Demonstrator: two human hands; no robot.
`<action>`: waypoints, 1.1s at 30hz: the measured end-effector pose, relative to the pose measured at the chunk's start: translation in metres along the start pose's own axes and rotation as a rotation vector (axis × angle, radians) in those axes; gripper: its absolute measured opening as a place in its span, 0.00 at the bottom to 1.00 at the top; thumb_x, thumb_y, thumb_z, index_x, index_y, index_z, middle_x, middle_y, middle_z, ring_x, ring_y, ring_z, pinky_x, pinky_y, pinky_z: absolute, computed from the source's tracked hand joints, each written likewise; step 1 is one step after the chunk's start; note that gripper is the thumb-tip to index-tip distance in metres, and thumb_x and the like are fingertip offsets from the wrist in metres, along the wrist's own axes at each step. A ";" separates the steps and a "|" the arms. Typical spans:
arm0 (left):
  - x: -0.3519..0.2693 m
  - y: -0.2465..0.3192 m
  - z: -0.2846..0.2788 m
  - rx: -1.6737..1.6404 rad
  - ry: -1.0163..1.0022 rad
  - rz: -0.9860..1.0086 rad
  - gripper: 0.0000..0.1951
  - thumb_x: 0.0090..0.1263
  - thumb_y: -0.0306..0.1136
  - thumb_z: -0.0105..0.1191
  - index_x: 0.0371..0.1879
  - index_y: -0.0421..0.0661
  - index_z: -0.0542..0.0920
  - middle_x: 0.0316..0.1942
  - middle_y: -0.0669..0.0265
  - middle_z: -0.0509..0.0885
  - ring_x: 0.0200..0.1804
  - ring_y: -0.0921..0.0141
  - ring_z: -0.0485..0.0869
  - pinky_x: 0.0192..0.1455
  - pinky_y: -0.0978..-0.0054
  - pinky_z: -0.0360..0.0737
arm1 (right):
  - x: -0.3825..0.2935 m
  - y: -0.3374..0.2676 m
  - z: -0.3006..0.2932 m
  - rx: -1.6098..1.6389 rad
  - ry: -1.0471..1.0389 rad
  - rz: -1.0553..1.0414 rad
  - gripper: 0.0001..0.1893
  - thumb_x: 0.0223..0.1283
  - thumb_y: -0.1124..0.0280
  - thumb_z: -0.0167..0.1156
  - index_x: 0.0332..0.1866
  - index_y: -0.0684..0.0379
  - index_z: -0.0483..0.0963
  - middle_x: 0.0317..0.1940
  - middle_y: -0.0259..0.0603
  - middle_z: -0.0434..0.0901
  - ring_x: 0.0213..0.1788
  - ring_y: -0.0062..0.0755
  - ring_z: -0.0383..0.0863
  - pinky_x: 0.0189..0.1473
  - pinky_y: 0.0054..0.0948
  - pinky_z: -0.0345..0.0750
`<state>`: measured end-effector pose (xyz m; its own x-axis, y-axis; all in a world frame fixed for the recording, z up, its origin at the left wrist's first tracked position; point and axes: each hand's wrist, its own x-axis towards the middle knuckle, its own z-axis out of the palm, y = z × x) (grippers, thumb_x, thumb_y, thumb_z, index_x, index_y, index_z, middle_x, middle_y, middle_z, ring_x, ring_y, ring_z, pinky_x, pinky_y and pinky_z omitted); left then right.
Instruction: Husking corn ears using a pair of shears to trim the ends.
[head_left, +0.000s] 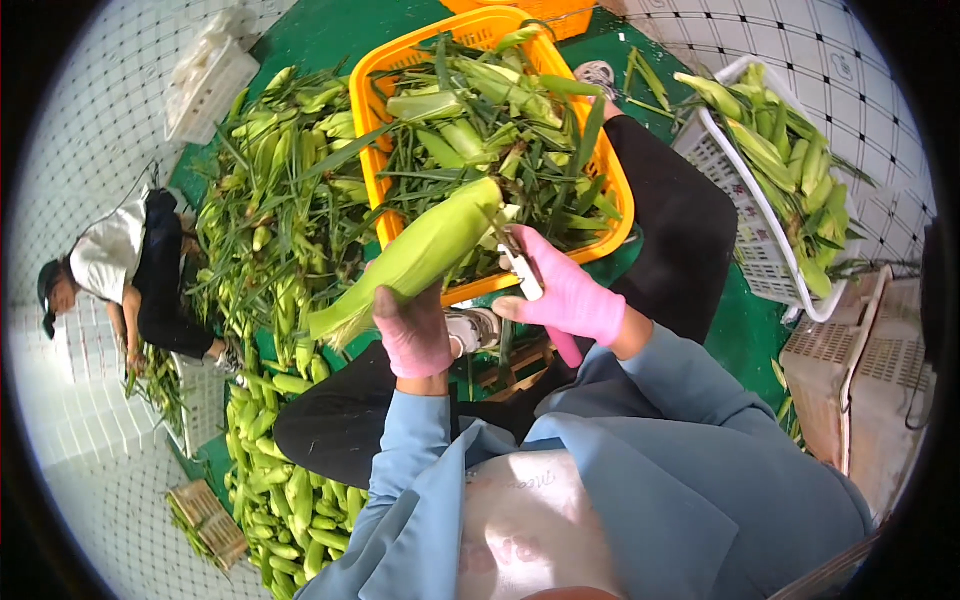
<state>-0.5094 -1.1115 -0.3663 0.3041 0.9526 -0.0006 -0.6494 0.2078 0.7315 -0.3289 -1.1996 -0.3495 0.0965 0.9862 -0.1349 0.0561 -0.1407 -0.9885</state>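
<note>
An ear of corn in its green husk (420, 259) slants across the middle of the view, its stem end up and to the right. My left hand (415, 330), in a pink glove, grips its lower part near the silk. My right hand (566, 289), also gloved in pink, is closed around a cutting tool with a white and pink handle (529, 279), right by the stem end of the ear. The tool's exact kind cannot be told. Beyond both hands stands an orange plastic basket (622, 199) filled with husks and leaves (480, 127).
A leafy corn heap (277, 172) lies left of the basket, with more ears (300, 510) below. A co-worker (135, 262) bends over a white crate (202, 397) at the far left. A white crate of corn (757, 255) and stacked crates (832, 360) stand at right.
</note>
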 end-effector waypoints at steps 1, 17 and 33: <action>0.000 0.002 0.003 0.021 0.011 -0.012 0.32 0.67 0.53 0.57 0.63 0.42 0.71 0.65 0.58 0.74 0.67 0.59 0.71 0.72 0.52 0.66 | 0.003 0.000 -0.001 0.034 0.003 -0.044 0.41 0.49 0.74 0.69 0.69 0.63 0.56 0.48 0.37 0.70 0.51 0.25 0.71 0.56 0.25 0.72; 0.012 -0.011 0.003 -0.548 0.022 -0.465 0.21 0.66 0.42 0.57 0.54 0.44 0.76 0.52 0.64 0.80 0.48 0.68 0.82 0.52 0.69 0.81 | 0.001 -0.031 -0.011 0.642 -0.660 0.102 0.18 0.55 0.70 0.61 0.50 0.65 0.72 0.27 0.39 0.80 0.27 0.28 0.82 0.30 0.28 0.79; 0.018 0.014 -0.034 -0.519 -0.075 -0.640 0.32 0.63 0.53 0.58 0.65 0.54 0.70 0.52 0.55 0.79 0.46 0.63 0.83 0.51 0.57 0.80 | 0.059 0.041 -0.073 1.013 -0.178 0.107 0.13 0.69 0.59 0.48 0.38 0.57 0.73 0.36 0.42 0.78 0.43 0.47 0.80 0.43 0.53 0.81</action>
<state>-0.5361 -1.0836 -0.3793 0.7581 0.6020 -0.2507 -0.5688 0.7985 0.1972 -0.2482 -1.1537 -0.3924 -0.1011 0.9832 -0.1520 -0.8151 -0.1694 -0.5539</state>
